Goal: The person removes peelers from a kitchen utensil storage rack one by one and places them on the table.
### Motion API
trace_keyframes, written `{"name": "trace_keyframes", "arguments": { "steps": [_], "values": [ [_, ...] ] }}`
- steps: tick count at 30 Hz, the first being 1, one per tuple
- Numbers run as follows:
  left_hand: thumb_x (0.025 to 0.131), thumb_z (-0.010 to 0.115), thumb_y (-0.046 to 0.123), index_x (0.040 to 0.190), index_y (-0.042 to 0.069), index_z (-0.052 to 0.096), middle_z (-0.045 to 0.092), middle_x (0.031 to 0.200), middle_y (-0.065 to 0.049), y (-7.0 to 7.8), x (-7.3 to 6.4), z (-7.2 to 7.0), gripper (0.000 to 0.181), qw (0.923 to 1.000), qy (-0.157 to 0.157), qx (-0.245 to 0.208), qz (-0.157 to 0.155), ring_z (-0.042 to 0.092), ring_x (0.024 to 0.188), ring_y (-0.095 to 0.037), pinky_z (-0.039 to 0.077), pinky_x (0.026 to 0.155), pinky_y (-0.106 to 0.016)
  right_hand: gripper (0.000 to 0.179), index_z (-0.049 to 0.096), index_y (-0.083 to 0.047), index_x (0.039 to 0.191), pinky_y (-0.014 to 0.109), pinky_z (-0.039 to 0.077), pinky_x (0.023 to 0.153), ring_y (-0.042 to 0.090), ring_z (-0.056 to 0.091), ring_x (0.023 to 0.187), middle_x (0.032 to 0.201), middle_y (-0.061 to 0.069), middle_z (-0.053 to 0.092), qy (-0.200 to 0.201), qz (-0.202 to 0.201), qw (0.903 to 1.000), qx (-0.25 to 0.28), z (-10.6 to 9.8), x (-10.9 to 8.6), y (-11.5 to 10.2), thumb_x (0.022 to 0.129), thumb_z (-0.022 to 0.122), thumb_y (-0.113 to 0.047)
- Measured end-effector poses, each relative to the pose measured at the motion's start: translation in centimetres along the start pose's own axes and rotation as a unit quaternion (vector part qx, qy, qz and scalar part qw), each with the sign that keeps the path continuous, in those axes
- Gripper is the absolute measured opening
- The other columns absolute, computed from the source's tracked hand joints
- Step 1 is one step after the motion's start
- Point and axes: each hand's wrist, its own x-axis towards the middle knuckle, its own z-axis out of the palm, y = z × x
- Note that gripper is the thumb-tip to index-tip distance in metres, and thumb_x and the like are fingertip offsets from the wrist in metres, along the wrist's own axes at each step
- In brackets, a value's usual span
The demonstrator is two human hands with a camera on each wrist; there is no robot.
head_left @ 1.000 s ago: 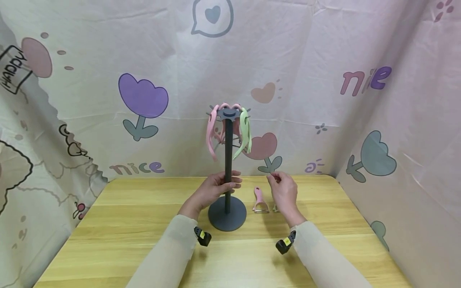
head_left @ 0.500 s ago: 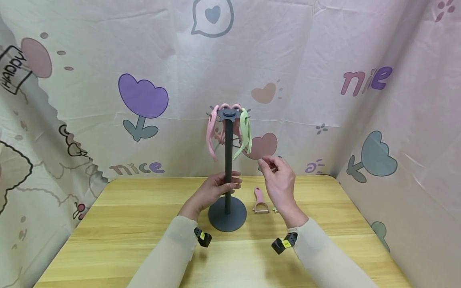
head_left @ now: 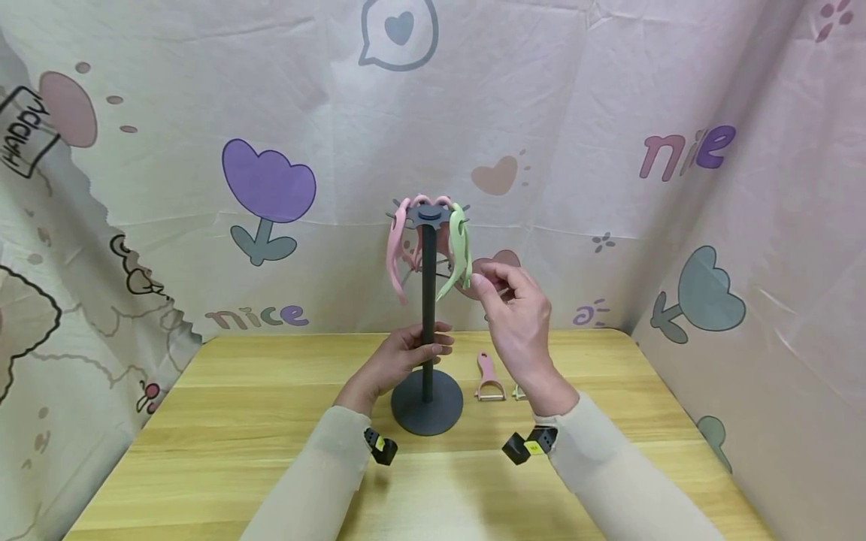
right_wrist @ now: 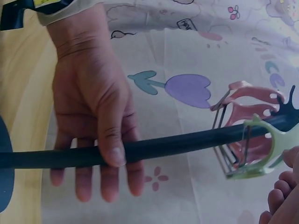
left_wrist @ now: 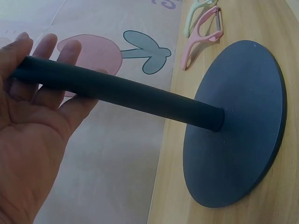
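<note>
A dark grey stand [head_left: 428, 300] with a round base [left_wrist: 238, 126] stands on the table, peelers hanging from its top hooks. My left hand [head_left: 399, 357] holds the pole below its middle; in the right wrist view its thumb lies across one side and the fingers behind. Pink peelers [head_left: 397, 248] hang at the left and back, green peeler parts [head_left: 458, 248] at the right. My right hand [head_left: 521, 315] is raised beside the lower end of the green ones, fingers loosely bent and nothing seen between them. In the right wrist view its thumb overlaps the green peeler [right_wrist: 268, 165].
Right of the base, a pink peeler [head_left: 490, 379] lies on the wooden table [head_left: 271, 421]. Beside it, a green peeler [head_left: 519, 392] is mostly hidden behind my right forearm. A printed cloth [head_left: 338, 150] hangs behind and along the sides.
My right hand has risen from above the table's back edge and moved left to the hanging green peelers. The left hand and the stand have stayed put.
</note>
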Motion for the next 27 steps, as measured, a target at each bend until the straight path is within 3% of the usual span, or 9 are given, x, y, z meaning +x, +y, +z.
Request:
{"name": "trace_keyframes", "arguments": {
  "steps": [9,18,27],
  "values": [
    [0.105,0.067,0.017,0.143,0.013,0.064,0.072,0.134,-0.013,0.1,-0.1,0.0,0.038,1.0,0.0,-0.006,0.002,0.069,0.126,-0.036,0.055,0.108,-0.048,0.03,0.077,-0.008,0.119,0.025,0.053,0.072,0.015,0.063,0.088,0.101,0.003,0.066,-0.025,0.003,0.9997,0.007,0.7,0.9,-1.6,0.097,0.079,-0.029],
    [0.105,0.066,0.019,0.143,0.014,0.064,0.072,0.134,-0.013,0.3,-0.2,0.1,0.038,1.0,-0.001,-0.005,-0.001,0.07,0.125,-0.031,0.054,0.109,-0.048,0.035,0.076,-0.009,0.119,0.028,0.054,0.075,0.016,0.062,0.089,0.101,0.003,0.063,-0.045,0.028,0.9985,0.014,1.1,1.2,-2.2,0.096,0.08,-0.035],
    [0.105,0.067,0.019,0.143,0.014,0.064,0.068,0.138,-0.022,0.3,-0.3,0.0,0.038,1.0,-0.003,-0.005,-0.002,0.069,0.126,-0.033,0.054,0.11,-0.049,0.031,0.075,-0.009,0.113,0.032,0.052,0.073,0.017,0.061,0.086,0.096,0.004,0.064,-0.047,0.026,0.9985,0.01,1.4,1.3,-2.5,0.096,0.08,-0.035]
  ]
}}
